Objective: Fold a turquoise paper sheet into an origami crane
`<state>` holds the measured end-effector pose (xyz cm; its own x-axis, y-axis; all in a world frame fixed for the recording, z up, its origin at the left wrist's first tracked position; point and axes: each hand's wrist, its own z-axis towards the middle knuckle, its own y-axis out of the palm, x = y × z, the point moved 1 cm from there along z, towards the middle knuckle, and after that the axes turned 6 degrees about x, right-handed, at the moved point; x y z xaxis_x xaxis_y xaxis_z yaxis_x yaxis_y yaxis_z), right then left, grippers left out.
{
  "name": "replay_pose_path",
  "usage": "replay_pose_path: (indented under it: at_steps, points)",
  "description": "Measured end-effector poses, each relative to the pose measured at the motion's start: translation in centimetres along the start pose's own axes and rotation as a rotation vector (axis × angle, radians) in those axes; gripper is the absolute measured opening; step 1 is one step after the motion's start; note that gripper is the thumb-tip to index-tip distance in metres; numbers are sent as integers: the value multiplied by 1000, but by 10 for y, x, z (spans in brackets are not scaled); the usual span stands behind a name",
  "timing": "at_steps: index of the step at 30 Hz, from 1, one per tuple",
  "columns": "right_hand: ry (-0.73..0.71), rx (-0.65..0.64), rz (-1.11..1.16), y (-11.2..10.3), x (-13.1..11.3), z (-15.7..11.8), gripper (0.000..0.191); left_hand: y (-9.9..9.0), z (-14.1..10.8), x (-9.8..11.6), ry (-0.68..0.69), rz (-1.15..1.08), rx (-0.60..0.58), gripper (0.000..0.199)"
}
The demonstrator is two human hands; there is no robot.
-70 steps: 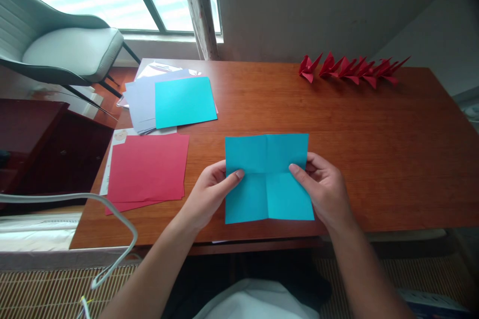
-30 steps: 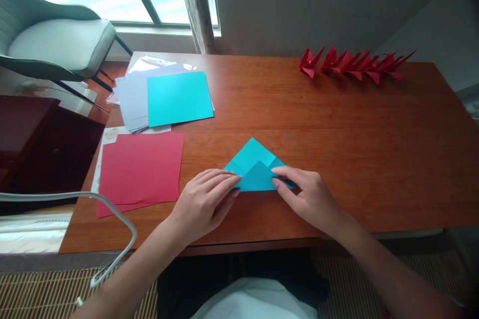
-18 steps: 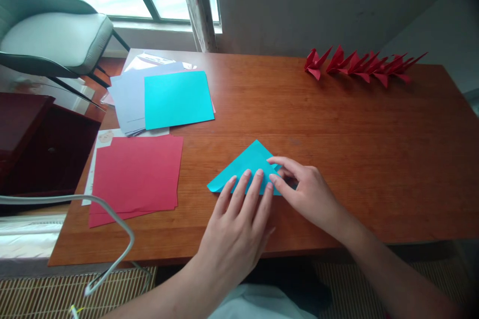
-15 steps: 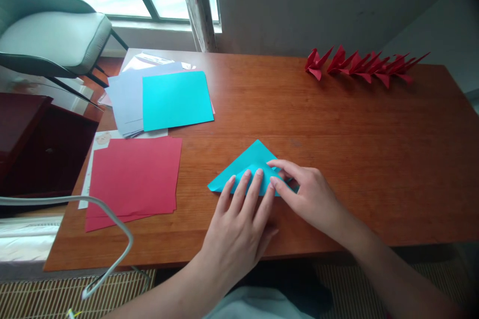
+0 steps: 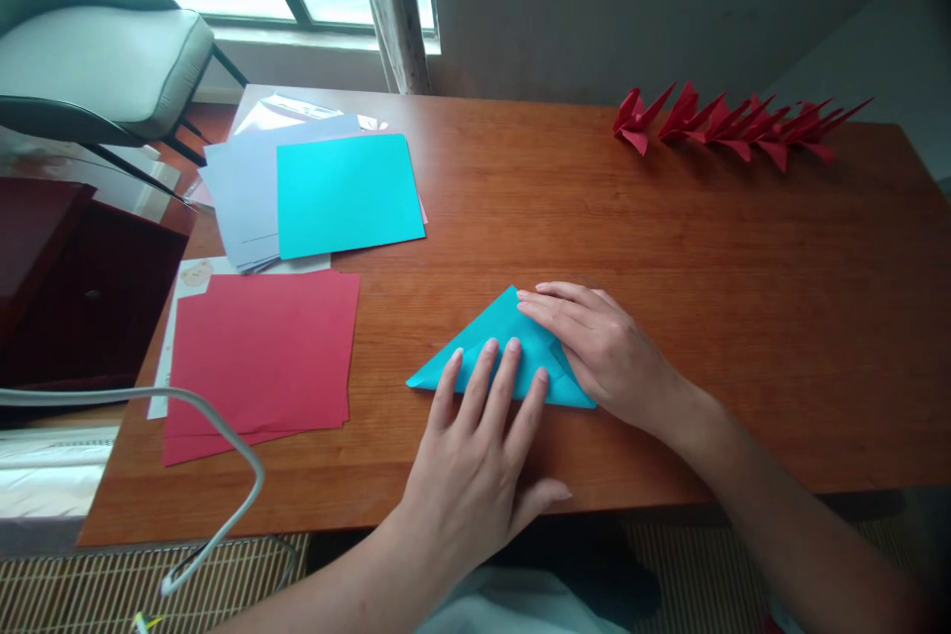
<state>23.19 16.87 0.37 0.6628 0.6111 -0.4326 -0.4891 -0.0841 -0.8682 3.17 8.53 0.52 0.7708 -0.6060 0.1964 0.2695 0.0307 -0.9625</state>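
Note:
A turquoise sheet of origami paper (image 5: 486,327), folded into a triangle, lies on the wooden table in front of me with its peak pointing away. My left hand (image 5: 475,436) rests on its lower part, fingers spread and pressing it flat, thumb out to the right. Along the upper right edge lies my right hand (image 5: 609,342), its fingers extended together and their tips near the peak. Part of the right side of the triangle is hidden under that hand.
Red paper sheets (image 5: 264,352) lie at the left, with a turquoise sheet (image 5: 349,196) on pale sheets (image 5: 242,188) behind them. Several folded red paper cranes (image 5: 743,127) stand in a row at the back right. A white cable (image 5: 223,426) curves across the table's front left corner.
My right hand has moved from the triangle's right corner up to its upper right edge, its fingers straightening. My left thumb has spread outward; the left fingers stay on the paper.

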Motion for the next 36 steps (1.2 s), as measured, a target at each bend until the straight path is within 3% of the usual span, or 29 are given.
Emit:
replay_pose_path:
  at_steps: [15,28,32,36]
  points:
    - [-28,1,46,-4,3,4,39,7,14,0,-100,6,2,85]
    - [76,77,224,-4,1,8,42,7,23,-1,-140,-7,10,82]
    - [132,100,237,-4,-3,9,42,8,22,0,-147,-9,11,82]
    - [321,109,298,-11,-15,4,42,7,21,0,-153,-11,2,82]
